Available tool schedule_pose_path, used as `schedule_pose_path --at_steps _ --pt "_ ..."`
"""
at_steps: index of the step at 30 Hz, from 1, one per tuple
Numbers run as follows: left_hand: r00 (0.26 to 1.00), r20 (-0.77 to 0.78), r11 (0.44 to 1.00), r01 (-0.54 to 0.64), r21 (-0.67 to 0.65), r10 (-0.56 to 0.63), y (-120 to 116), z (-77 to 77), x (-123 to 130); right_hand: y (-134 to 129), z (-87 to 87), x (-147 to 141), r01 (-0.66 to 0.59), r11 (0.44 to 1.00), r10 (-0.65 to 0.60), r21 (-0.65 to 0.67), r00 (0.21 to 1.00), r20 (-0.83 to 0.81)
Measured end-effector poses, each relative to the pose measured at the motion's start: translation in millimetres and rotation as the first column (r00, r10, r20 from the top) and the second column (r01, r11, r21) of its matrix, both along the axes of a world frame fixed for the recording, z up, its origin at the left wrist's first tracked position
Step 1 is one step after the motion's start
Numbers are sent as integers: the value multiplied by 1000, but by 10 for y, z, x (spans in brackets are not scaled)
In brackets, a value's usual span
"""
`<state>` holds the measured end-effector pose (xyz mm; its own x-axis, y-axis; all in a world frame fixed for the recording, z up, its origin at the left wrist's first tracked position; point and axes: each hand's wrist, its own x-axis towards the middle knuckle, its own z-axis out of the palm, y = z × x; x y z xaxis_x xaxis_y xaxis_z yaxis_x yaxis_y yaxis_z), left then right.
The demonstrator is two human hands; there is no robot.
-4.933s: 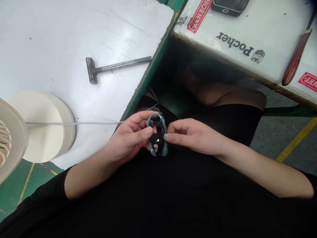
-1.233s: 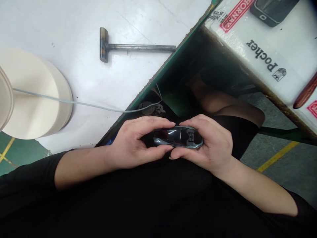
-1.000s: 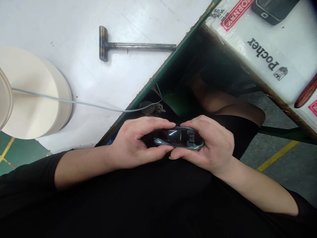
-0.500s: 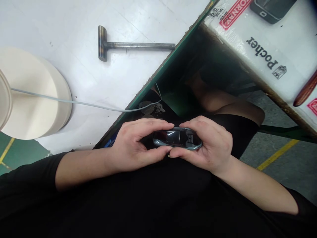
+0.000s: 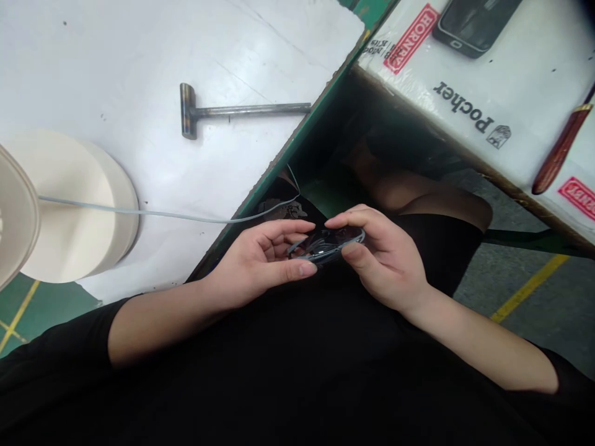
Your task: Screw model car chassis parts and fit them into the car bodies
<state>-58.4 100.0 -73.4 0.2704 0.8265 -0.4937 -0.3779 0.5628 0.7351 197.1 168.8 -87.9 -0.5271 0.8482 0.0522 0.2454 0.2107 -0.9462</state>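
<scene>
A small dark grey model car body (image 5: 326,246) with glossy black windows lies tilted between my hands, its underside partly turned toward me. My right hand (image 5: 381,257) wraps over its right end, with thumb and fingers pressing on it. My left hand (image 5: 260,257) has its fingers spread, and its thumb and fingertips reach around the car's left end. Fingers hide much of the body, so its details are hard to make out.
A steel T-shaped bar (image 5: 232,111) and cream round discs (image 5: 79,204) with a grey cable (image 5: 162,214) sit on the white table (image 5: 139,56). Beyond its green edge (image 5: 279,167) stands a white Pocher box (image 5: 465,111) bearing a phone (image 5: 474,25) and a brown handle (image 5: 560,148).
The car has tilted and shifted slightly left from its flat, lengthwise position. My left hand's fingers have spread, and my right hand has moved onto its top. The view has shifted slightly.
</scene>
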Motion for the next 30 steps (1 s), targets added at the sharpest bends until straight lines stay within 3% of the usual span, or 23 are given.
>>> schedule_pose_path --at_steps 6,9,11,13,16,20,24,30 --pt "956 270 963 177 -201 -119 49 2 -32 59 -41 14 -170 983 159 -66 977 -142" --pt "945 292 946 221 -236 -148 61 25 -39 52 -59 -6 -149 980 129 -132 981 -147" --pt "961 244 961 180 -209 -127 75 35 -36 42 -77 -31 -54 962 15 -268 989 -146" --pt "984 155 982 109 -155 -85 87 34 -29 40 -99 -59 -12 905 -66 -426 984 -168" --pt "1000 4 1000 19 -21 -19 81 16 -21 56 -115 -100 -105 805 -47 -584 970 -239" --pt "984 -179 989 11 146 15 36 -12 -18 79 -71 -158 -211 750 4 -627 949 -314" --pt "968 -249 967 56 247 7 4 -7 -7 90 2 -203 -231 716 -24 -659 935 -353" --pt "965 -255 970 116 215 -59 -11 31 -14 91 27 -188 -216 722 14 -657 954 -298"
